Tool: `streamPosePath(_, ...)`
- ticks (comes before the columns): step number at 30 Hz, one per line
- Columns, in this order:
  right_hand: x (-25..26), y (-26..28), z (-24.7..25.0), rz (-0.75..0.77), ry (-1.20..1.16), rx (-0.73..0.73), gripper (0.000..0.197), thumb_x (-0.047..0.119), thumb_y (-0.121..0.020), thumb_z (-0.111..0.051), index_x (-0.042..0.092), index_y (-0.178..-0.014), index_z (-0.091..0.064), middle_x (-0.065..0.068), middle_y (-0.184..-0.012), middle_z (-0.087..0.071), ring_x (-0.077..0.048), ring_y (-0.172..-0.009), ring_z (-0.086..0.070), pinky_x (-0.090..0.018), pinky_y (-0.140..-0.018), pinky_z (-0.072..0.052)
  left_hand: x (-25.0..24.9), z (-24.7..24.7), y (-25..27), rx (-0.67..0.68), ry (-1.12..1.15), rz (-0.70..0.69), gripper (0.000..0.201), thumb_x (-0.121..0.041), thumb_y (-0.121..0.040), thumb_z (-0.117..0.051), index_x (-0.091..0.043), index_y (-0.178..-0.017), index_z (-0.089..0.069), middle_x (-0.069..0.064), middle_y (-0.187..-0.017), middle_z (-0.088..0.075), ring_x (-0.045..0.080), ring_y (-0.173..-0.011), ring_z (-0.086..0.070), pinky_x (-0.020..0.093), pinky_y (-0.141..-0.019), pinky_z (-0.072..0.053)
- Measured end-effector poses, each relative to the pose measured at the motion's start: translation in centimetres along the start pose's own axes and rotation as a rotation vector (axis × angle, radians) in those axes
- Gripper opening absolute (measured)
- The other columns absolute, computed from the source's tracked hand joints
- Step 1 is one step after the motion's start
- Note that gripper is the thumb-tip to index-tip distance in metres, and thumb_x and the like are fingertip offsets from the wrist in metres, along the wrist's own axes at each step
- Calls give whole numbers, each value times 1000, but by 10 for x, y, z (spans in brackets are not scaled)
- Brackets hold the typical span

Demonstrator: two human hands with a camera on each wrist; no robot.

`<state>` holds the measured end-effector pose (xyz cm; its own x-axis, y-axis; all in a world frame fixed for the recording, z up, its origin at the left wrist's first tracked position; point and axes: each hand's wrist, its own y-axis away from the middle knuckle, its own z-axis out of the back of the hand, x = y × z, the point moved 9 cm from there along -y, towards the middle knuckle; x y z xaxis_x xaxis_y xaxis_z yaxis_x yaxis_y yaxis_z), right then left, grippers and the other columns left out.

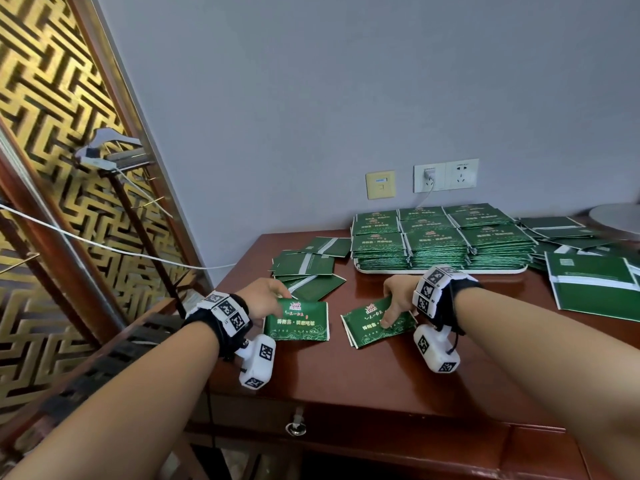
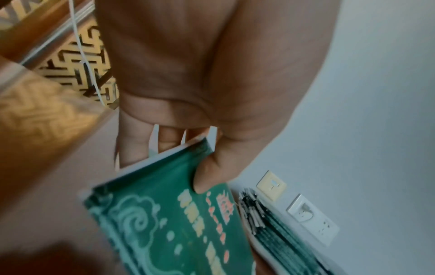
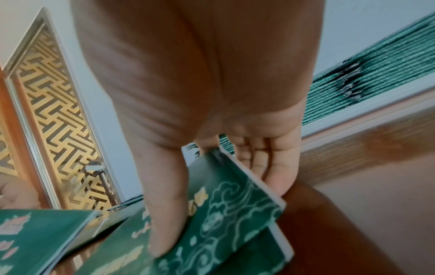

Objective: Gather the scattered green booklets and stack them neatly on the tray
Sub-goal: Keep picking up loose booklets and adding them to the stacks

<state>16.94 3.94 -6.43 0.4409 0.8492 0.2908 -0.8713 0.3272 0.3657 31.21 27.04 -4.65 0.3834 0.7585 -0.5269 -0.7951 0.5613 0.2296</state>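
Head view: loose booklets [image 1: 304, 263] flank tray [image 1: 440, 270].

green booklets [image 1: 441, 245]: neat stacks on tray [image 1: 440, 271] | loose booklets [image 1: 306, 263]: scattered left and right on the table

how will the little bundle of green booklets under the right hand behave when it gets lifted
The green booklets look thin and glossy, so probably light and bendy. In the right wrist view the layers fan apart under the thumb, so they may well slide unless the right hand pinches firmly. The polished table likely lets them skid.
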Motion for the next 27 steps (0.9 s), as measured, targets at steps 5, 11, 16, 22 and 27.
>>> streamPosePath(5, -7, 9, 17, 25, -110, -60, 51, 16, -85, -72, 0, -129, -52, 2, -82, -51, -7, -56, -45, -10, -32, -35, -20, 8, -13, -29, 206, -3, 38, -1, -74, -72, -27, -100, -67, 23, -106, -65, 32, -68, -64, 42, -66, -57)
streamPosePath(11, -37, 9, 60, 76, -452, -199, 42, 4, -85, -69, 10, -121, -51, 0, -86, -49, -14, -64, -51, -14, -35, -43, -55, 9, -35, -123, 465, -9, 33, -8, -86, -69, -19, -116, -61, 8, -91, -51, 18, -54, -46, 24, -43, -36)
streamPosePath(16, -79, 4, 98, 66, -719, -342, 20, 3, -89, -62, 18, -98, -53, -8, -99, -52, -20, -66, -54, -26, -38, -49, -99, 7, -59, -191, 847, 22, 25, -1, -92, -59, -18, -111, -55, 13, -126, -49, 32, -101, -60, 32, -47, -56)
streamPosePath(22, -130, -10, 147, 20, -874, -519, 21, -3, -91, -52, 14, -101, -60, -8, -99, -54, -23, -63, -55, -32, -48, -56, -149, 9, -103, -259, 945, -17, 28, 6, -92, -55, -22, -96, -57, 16, -135, -46, 36, -107, -58, 30, -44, -55)
streamPosePath(27, -177, -37, 183, -33, -948, -623, 34, -11, -86, -51, 13, -109, -60, -5, -111, -57, -29, -74, -62, -49, -67, -59, -180, 10, -146, -304, 976, -56, 26, 10, -89, -57, -14, -93, -66, 11, -141, -43, 30, -98, -60, 29, -54, -60)
